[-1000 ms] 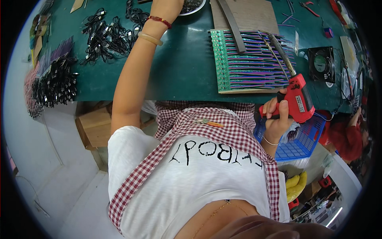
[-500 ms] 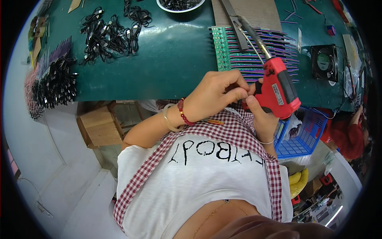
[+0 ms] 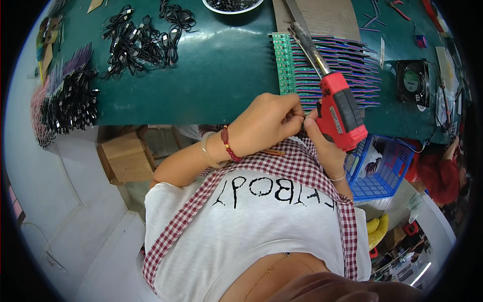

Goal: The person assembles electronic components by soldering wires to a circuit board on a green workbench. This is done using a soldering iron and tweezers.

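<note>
My left hand [image 3: 271,121] is closed at the table's front edge, its thumb and fingers pinched together; anything between them is too small to make out. Close beside it, my right hand [image 3: 326,151] grips a red and black soldering gun [image 3: 342,113], whose long metal barrel points away from me and up to the left. The fingertips of both hands nearly meet. Beyond them lies a row of green circuit boards [image 3: 286,63], with many dark, blue and pink wires [image 3: 354,68] running off to the right. The gun's barrel partly covers these boards and wires.
Bundled black cables [image 3: 143,45] lie on the green table [image 3: 216,75]. A white bowl [image 3: 234,11] of small dark parts and a metal bar [image 3: 296,12] sit farther back. At right are a black fan [image 3: 413,83] and, below table level, a blue crate [image 3: 377,183].
Both hands have shifted slightly left, and the soldering gun has moved left with my right hand. My left fingers are curled more tightly.
</note>
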The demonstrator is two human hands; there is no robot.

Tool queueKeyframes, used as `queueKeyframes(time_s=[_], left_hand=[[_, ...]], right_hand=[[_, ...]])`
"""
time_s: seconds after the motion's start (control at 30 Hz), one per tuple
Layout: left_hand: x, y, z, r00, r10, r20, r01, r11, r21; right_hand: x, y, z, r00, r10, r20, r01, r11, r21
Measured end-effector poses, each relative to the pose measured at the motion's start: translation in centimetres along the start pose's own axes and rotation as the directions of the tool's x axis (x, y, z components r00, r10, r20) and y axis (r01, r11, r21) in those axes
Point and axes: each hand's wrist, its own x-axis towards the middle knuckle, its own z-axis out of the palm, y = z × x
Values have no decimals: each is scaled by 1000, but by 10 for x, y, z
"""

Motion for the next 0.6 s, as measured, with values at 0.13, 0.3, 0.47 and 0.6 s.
queueKeyframes(time_s=[0.13,0.3,0.47,0.6], left_hand=[[14,-27,-25,973,-228,46,233,951,-202],[41,-59,-55,877,-460,138,477,799,-367],[49,-63,-59,869,-470,154,493,796,-351],[54,-64,-61,863,-457,214,504,800,-325]], right_hand=[[0,7,-6,998,-5,-55,4,1000,-2],[-13,26,-31,995,9,-99,0,996,93],[-29,47,-46,998,20,-61,-14,996,92],[-34,61,-49,999,-19,-42,23,997,79]])
